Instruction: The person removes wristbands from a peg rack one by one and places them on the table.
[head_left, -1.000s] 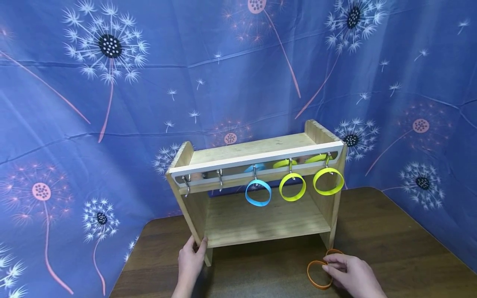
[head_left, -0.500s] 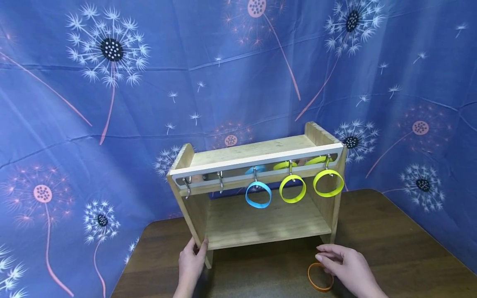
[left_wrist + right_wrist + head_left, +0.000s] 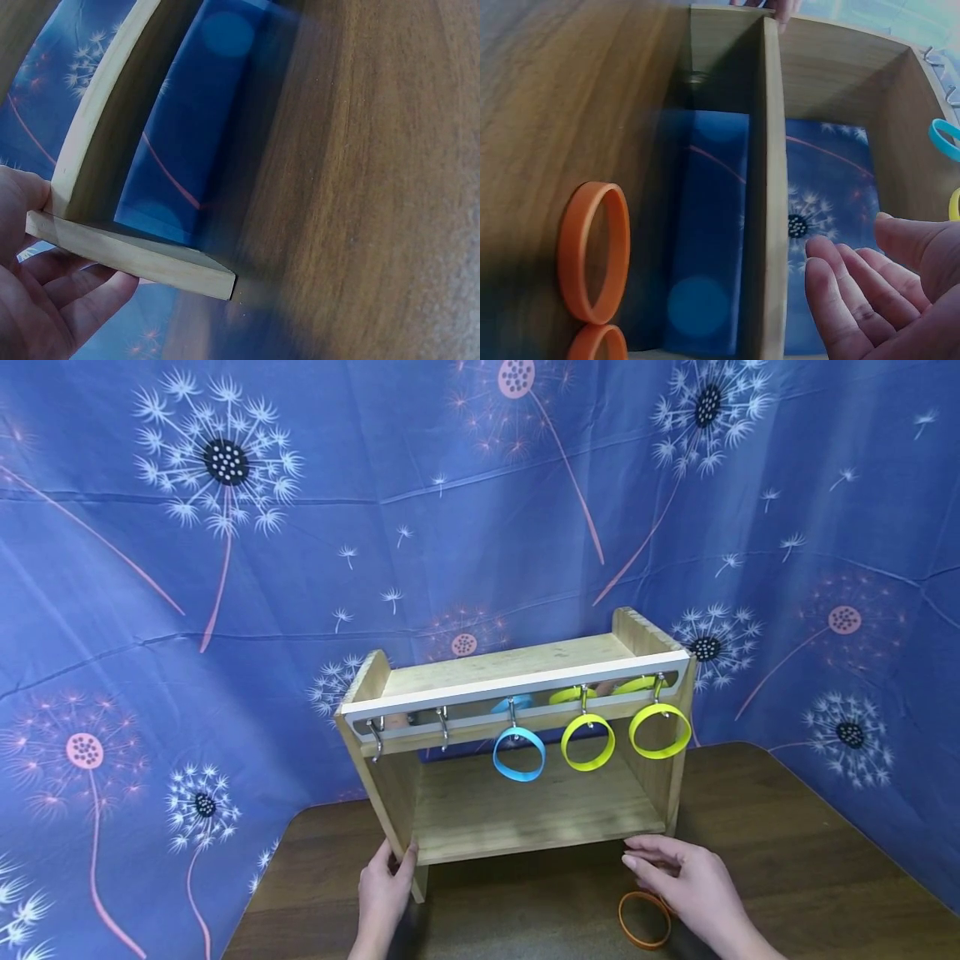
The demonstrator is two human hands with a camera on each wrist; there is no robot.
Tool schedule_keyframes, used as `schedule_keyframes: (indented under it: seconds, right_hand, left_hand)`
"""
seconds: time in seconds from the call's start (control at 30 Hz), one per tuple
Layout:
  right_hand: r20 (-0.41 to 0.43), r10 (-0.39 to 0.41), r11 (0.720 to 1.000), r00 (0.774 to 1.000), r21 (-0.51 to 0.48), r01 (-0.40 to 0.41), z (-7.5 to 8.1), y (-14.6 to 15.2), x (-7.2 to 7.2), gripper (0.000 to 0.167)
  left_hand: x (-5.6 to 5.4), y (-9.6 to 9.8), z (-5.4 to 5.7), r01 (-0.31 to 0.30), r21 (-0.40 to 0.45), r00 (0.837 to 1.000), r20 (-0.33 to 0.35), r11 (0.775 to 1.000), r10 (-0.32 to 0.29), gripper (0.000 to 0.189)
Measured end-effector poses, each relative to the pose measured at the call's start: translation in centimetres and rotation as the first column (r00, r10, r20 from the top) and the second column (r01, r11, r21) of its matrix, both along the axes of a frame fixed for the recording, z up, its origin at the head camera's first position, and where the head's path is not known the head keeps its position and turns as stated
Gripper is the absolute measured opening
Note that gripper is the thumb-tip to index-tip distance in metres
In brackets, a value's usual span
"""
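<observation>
Though apart, hands [image 3: 384, 892] [image 3: 693, 887] at shelf [image 3: 532, 802].

Left hand [image 3: 385, 881] — one, bare; set low in the head view, left of centre, reaching up from the bottom edge. Left thumb [image 3: 26, 189] on one side, left fingers [image 3: 86, 300] bent on the other, in a grip. Left wrist [image 3: 367, 941] roughly in line behind. Right hand [image 3: 693, 885] — one, bare; low and right of centre, pointing inward. Right fingers [image 3: 866, 304] side by side, loosely bent; right thumb [image 3: 915, 241] held apart from their tips; palm partly visible. Right wrist [image 3: 738, 935] slanting toward the bottom edge. Hands well apart.
</observation>
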State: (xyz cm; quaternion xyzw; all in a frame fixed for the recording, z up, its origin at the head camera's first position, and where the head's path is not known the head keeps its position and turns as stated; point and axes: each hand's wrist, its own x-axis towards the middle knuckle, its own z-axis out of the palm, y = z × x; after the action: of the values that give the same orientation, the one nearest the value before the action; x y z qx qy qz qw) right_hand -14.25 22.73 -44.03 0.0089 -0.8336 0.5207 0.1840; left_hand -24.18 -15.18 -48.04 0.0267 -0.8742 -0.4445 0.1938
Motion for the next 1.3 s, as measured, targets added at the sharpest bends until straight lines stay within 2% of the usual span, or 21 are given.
schedule_keyframes:
  seconds: [0.33,0.57,0.9,1.3]
  right_hand:
    - [-0.102,0.058,0.998,0.993,-0.033,-0.061,1.3,-0.9,-0.4,0.02]
    - [-0.132,0.076,0.994,0.988,-0.074,-0.086,2.0,-1.6,-0.8,0.02]
    - [-0.185,0.099,0.991,0.978,-0.068,-0.113,3.0,-2.3,-1.3,0.021]
    - [-0.184,0.139,0.981,0.973,-0.111,-0.161,4.3,-2.9,-1.6,0.022]
  left_hand:
    - [0.0,0.0,-0.1,0.0,0.0,1.0,-0.004,1.0,0.0,0.012]
    - [0.0,-0.1,-0.1,0.005,-0.006,1.0,-0.023,1.0,-0.005,0.009]
    - [0.1,0.1,0.1,-0.001,-0.012,0.999,-0.035,1.0,0.0,0.01]
    - [0.1,0.1,0.2,-0.005,-0.025,0.999,-0.036,1.0,0.004,0.01]
